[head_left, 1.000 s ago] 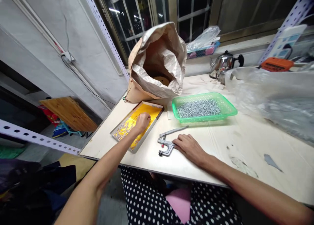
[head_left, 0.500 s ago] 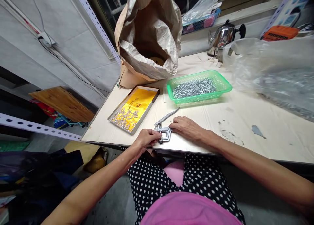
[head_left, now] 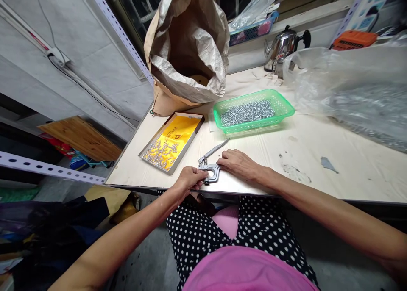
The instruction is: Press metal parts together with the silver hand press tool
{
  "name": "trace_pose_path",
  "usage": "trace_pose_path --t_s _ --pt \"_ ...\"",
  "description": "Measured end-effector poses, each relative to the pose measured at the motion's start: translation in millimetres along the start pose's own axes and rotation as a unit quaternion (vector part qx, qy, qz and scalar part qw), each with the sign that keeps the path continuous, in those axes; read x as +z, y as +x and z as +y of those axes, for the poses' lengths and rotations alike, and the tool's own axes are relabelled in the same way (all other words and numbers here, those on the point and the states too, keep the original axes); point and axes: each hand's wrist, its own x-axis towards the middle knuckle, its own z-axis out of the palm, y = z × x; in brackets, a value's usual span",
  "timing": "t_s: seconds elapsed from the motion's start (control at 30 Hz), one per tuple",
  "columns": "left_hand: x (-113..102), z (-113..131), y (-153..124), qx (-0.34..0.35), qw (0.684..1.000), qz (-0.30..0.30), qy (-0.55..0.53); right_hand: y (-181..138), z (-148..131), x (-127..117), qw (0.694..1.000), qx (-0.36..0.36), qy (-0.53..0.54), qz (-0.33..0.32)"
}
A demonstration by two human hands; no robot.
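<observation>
A grey metal hand press tool (head_left: 215,170), with a C-shaped frame, a spring and a long lever, lies by the table's front edge. My left hand (head_left: 190,178) is closed in a pinch at the tool's jaw on the left side; whatever is between the fingertips is hidden. On the other side, the curled fingers of my right hand (head_left: 237,164) hold the back of the frame. The lever slants up and away, untouched. Left of the tool, a shallow box (head_left: 187,132) with a yellow bottom holds loose small metal pins (head_left: 159,153).
Behind the tool stands a green plastic basket (head_left: 254,126) full of small metal pins. A large paper sack (head_left: 178,98) gapes open at the back left. A steel kettle (head_left: 280,49), an orange case (head_left: 354,40) and a clear plastic bag (head_left: 356,79) occupy the back right.
The whole view has shifted slightly as the head moved. Both hands keep their places at the press tool, and nothing has been picked up or let go.
</observation>
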Motion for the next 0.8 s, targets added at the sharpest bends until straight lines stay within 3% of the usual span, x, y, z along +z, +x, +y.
trace_pose_path --t_s 0.37,0.53,0.67,0.8 --pt "3 4 -9 -0.026 0.999 0.006 0.03 0 -10 -9 0.999 0.024 -0.018 -0.024" --pt "5 -3 -13 -0.005 0.999 0.01 0.037 0 -17 -13 0.999 0.03 -0.021 -0.034" --pt "7 -14 -14 0.038 0.998 0.043 0.0 0 -19 -14 0.998 0.022 -0.033 -0.038" --pt "5 -16 -14 0.014 0.997 0.05 -0.049 0 -17 -8 0.999 -0.008 -0.049 -0.02"
